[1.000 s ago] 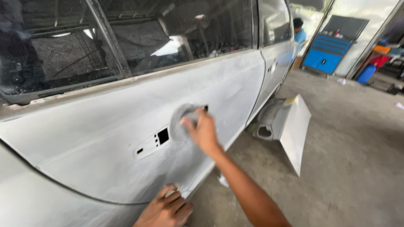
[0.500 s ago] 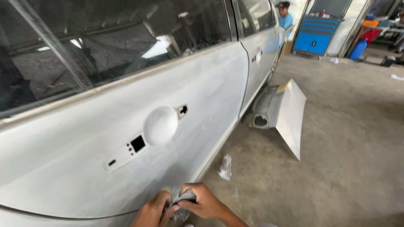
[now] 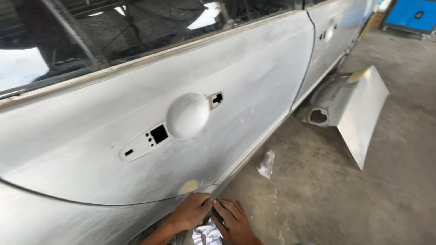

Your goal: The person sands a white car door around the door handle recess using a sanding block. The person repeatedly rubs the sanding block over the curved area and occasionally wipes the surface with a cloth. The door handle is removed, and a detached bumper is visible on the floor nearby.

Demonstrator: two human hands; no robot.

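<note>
Car door: sanded, dull grey-white, filling the view from 9 to 12 o'clock; dark window glass above. Handle removed; round handle recess near centre, with a long cutout plate at its 8 o'clock carrying one square hole and several small ones. Yellowish filler spot low on the panel, just above the hands.

Left hand: at 6 o'clock, fingers curled and closed, fingertips touching the lower edge of the door. Held item, if any, cannot be told.

Crumpled white-grey sheet: at the bottom edge, between and below both hands, partly hidden; sandpaper or cloth, cannot tell which.

Right hand: just beside the left, fingers bent and pressed together over a dark strip at the sill, resting on the sheet; exact grip unclear.

Crumpled clear wrapper: on the concrete floor, at 5 o'clock, near the sill.

Loose grey body panel: at 3 o'clock, leaning on the floor beside the car, round opening at its left end, nothing seen inside.

Blue cabinet: at 1 o'clock, closed, contents not visible.
</note>
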